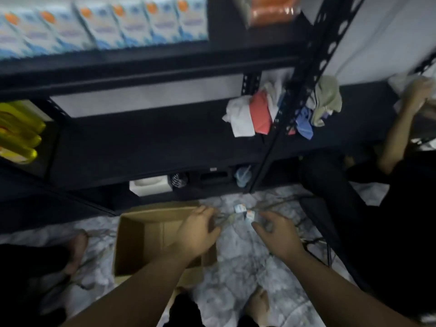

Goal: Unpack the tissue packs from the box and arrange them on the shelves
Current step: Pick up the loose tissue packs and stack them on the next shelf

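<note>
- Sitting upright in a row on the top tier of the black metal shelving unit (313,67): blue-and-white tissue packs with orange dots (132,24), so that part of the job looking done.
- Lying open on the pale marbled floor (238,263) just in front of the shelving: brown cardboard box (141,241), showing bare cardboard on the visible inside, appearing emptied or nearly so (the near corner being hidden behind the forearm).
- Stretching between both hands beside the box: something thin and clear, probably crumpled plastic wrapping (238,214) with a small printed scrap on it; too blurred for certainty, and no full pack showing in either hand.
- Reaching over the box's right edge: left hand (198,232), fingers curling and seeming to be pinching one end of the wrapping.
- Hovering well right of the box: right hand (276,234), fingers bending round the other end of the wrapping.
- Judging what is left: likely clearing the wrapper and box, or fetching more stock for the bare middle tier.
- Resting on that middle tier: bundle of white, red and blue cloths (250,114); yellow packets (18,131) at far left.
- Working at far right: another person's arm (398,128).
</note>
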{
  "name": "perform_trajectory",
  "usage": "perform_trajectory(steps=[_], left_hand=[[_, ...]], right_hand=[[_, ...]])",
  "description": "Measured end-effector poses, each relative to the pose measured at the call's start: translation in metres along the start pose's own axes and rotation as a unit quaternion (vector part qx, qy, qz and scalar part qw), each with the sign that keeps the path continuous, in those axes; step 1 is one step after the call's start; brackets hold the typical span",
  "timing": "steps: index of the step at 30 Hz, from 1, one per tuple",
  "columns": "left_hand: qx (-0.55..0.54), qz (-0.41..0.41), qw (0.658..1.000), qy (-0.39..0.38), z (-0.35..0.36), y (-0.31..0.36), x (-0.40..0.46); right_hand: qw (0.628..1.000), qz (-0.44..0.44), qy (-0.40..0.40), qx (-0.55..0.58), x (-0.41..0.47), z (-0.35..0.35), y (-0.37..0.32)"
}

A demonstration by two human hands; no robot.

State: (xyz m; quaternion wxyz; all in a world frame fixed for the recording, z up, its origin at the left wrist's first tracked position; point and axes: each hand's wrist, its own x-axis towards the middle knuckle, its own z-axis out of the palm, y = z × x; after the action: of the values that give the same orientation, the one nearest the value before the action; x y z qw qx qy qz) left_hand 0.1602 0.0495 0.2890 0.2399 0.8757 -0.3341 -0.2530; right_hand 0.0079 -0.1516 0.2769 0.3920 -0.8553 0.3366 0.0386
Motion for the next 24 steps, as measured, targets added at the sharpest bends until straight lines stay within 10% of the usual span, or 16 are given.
perform_trajectory(steps=[24], left_hand=[[-0.073,-0.137,0.987,-0.038,0.418,-0.202,0.284]], right_hand=[[0.975,0.211,0.046,0.048,0.244,0.285,0.358]])
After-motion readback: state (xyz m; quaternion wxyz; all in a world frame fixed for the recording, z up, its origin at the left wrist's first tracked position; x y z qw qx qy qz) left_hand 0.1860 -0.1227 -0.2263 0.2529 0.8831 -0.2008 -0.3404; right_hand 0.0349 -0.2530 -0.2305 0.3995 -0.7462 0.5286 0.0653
